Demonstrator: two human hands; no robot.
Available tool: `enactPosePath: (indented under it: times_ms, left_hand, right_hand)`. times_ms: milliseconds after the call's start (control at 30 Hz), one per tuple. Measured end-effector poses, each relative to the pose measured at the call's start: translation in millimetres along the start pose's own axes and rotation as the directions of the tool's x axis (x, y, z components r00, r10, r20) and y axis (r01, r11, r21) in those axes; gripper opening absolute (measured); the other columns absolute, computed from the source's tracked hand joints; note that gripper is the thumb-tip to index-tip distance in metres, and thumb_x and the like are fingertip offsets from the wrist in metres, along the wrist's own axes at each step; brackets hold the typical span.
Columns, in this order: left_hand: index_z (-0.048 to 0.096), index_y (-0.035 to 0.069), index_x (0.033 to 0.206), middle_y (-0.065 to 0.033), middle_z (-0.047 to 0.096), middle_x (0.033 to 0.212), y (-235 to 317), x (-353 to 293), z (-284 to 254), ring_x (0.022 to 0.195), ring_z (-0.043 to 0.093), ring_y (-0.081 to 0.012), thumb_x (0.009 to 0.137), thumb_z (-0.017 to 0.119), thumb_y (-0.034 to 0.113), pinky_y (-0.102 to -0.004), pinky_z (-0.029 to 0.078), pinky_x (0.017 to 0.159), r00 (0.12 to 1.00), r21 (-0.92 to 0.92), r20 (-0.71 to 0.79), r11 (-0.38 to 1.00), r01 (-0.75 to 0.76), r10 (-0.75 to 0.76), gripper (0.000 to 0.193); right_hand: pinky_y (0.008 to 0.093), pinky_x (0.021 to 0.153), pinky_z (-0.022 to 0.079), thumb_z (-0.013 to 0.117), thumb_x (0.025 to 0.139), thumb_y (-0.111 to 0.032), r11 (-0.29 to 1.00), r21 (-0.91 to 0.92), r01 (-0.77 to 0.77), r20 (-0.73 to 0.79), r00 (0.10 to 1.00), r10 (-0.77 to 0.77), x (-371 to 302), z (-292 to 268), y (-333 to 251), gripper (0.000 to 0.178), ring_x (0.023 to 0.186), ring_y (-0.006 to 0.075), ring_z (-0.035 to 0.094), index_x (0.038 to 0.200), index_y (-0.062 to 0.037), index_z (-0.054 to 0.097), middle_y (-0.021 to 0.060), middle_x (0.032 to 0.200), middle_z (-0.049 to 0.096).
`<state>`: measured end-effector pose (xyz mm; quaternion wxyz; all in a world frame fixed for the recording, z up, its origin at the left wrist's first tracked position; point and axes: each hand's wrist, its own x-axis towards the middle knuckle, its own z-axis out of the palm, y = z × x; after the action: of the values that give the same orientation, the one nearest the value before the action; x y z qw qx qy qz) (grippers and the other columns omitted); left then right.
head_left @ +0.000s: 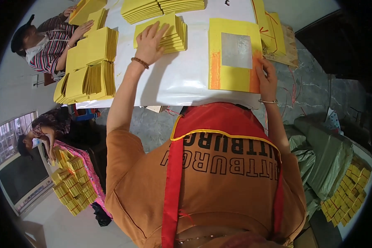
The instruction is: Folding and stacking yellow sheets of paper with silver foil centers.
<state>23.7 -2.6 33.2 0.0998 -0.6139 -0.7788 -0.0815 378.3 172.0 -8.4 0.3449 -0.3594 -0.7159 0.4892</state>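
On the white-covered table (171,78), my left hand (149,43) rests with spread fingers on a fanned stack of folded yellow paper (178,34). It lies on the top surface and is not wrapped round the stack. Right of it is a yellow joss paper sheet (234,78) with a silver foil rectangle (237,49) and an orange band along each side. At the sheet's right edge my right hand (268,78) has its fingers curled on the orange band, closed at the edge. Whether other sheets lie beneath is hard to see.
Folded yellow bundles (91,53) line the table's left side, and more (161,8) stand at the far edge. Tied yellow packs (275,33) sit at the right. A co-worker (49,43) handles paper at the left; another person (45,128) works by a pile of yellow bundles (74,186).
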Motion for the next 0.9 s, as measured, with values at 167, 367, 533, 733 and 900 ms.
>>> enactPosePath:
  times_ms: [167, 367, 533, 733, 900]
  left_hand:
    - [0.052, 0.013, 0.121, -0.0144, 0.05, 0.123, 104, 5, -19, 0.11, 0.046, -0.0308, 0.075, 0.063, 0.019, -0.0453, 0.034, 0.089, 0.954, -0.378, -0.181, 0.879, -0.291, 0.238, 0.047]
    - [0.054, 0.012, 0.117, -0.009, 0.048, 0.125, 175, -8, -20, 0.108, 0.044, -0.0264, 0.078, 0.063, 0.035, -0.0401, 0.032, 0.09, 0.877, -0.341, -0.04, 0.819, -0.462, 0.478, 0.047]
    - [0.056, 0.012, 0.114, -0.0056, 0.051, 0.12, 176, -3, -17, 0.104, 0.047, -0.0231, 0.077, 0.063, 0.035, -0.0382, 0.035, 0.086, 0.875, -0.332, -0.057, 0.818, -0.47, 0.48, 0.044]
    - [0.06, 0.009, 0.108, -0.0051, 0.061, 0.092, 169, 5, -17, 0.08, 0.054, -0.022, 0.079, 0.063, 0.028, -0.0316, 0.043, 0.068, 0.878, -0.434, -0.128, 0.77, -0.467, 0.46, 0.034]
    - [0.06, 0.009, 0.105, -0.0056, 0.06, 0.085, 168, 10, -21, 0.075, 0.053, -0.0217, 0.078, 0.063, 0.028, -0.0317, 0.045, 0.065, 0.883, -0.434, -0.128, 0.775, -0.459, 0.452, 0.034]
  right_hand:
    - [0.0292, 0.094, 0.038, 0.057, 0.086, -0.012, 1.0, 0.019, -0.01, -0.012, 1.0, 0.011, 3, 2, 1, 0.027, 0.111, 0.0195, 0.048, 0.112, -0.0044, 0.058, 0.0093, 0.121, 0.051]
    - [0.0281, 0.086, 0.042, 0.06, 0.084, -0.016, 0.998, 0.019, 0.062, 0.069, 0.996, -0.063, 10, -3, 3, 0.024, 0.113, 0.0195, 0.045, 0.107, -0.0084, 0.062, 0.0079, 0.12, 0.048]
    - [0.0307, 0.096, 0.035, 0.061, 0.082, -0.015, 0.991, 0.131, 0.008, 0.135, 0.991, -0.026, 18, -7, 20, 0.021, 0.116, 0.0207, 0.043, 0.101, -0.0077, 0.065, 0.0071, 0.115, 0.052]
    - [0.0286, 0.094, 0.038, 0.056, 0.087, -0.016, 0.975, 0.195, -0.104, 0.227, 0.972, 0.059, 22, -13, 28, 0.021, 0.117, 0.0147, 0.044, 0.104, -0.0062, 0.064, 0.0058, 0.126, 0.048]
    - [0.0288, 0.091, 0.038, 0.039, 0.093, -0.03, 0.918, 0.195, -0.345, 0.253, 0.922, 0.292, 18, -16, -2, 0.032, 0.115, 0.0132, 0.045, 0.107, -0.0118, 0.061, 0.0, 0.124, 0.048]
